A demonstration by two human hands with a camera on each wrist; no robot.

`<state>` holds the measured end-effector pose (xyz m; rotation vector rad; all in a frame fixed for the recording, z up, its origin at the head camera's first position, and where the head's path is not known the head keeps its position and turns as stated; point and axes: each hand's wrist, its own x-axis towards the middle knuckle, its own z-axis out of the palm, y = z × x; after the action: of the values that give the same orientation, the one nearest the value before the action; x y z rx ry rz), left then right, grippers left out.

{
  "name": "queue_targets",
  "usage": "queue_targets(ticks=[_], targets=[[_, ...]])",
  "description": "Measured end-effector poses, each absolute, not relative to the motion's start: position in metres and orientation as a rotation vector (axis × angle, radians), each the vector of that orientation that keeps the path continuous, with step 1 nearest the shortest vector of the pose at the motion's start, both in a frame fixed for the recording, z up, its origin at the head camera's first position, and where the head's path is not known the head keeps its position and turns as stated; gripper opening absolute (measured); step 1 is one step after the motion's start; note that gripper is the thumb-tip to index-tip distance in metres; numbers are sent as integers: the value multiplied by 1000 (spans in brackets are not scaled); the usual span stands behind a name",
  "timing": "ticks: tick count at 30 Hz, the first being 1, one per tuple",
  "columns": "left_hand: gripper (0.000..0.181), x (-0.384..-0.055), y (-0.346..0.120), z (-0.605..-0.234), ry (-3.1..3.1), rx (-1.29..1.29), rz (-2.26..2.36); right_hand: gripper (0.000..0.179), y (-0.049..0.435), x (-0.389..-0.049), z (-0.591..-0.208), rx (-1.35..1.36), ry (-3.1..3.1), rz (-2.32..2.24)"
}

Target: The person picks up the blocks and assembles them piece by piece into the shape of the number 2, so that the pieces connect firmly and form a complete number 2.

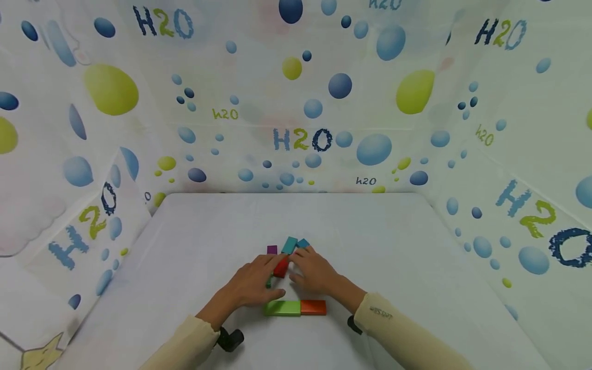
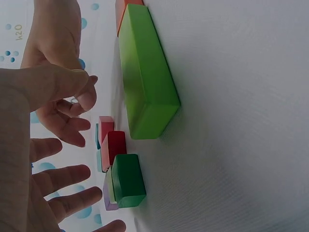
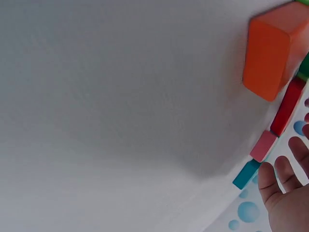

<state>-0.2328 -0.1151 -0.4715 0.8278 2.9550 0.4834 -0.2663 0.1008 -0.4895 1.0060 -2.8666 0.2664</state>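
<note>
Both hands hover over a small cluster of coloured blocks on the white table. My left hand [image 1: 252,281], fingers extended and thumb spread, is over the cluster's left side, near a purple block [image 1: 272,250], a red block [image 1: 280,268] and a dark green block [image 2: 129,181]. To the right, my right hand [image 1: 316,271] has its loosely bent fingers beside a teal block [image 1: 289,245] and a blue block [image 1: 302,243]. A pink block [image 3: 264,146] shows in the right wrist view. Neither hand visibly grips a block; whether fingertips touch any is unclear.
Nearer the body, a light green block [image 1: 283,308] and an orange block [image 1: 313,307] lie end to end in a row. White sheets printed with bubbles and lettering [image 1: 302,140] enclose the white table [image 1: 208,221] at the back and sides.
</note>
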Motion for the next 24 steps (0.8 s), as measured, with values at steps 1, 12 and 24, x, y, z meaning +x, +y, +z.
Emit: queue_targets(ticks=[1,12,24], targets=[[84,-233,-115,-472,2957,820,486,45,100,-268,-490,1007,-2865,235],[87,-245,-120,-478,2964,708,488,45,90,-278,-488,1055,-2842,143],[86,-249,-125,-478,2939,648,539,47,80,-282,-486,1072,-2849,-13]])
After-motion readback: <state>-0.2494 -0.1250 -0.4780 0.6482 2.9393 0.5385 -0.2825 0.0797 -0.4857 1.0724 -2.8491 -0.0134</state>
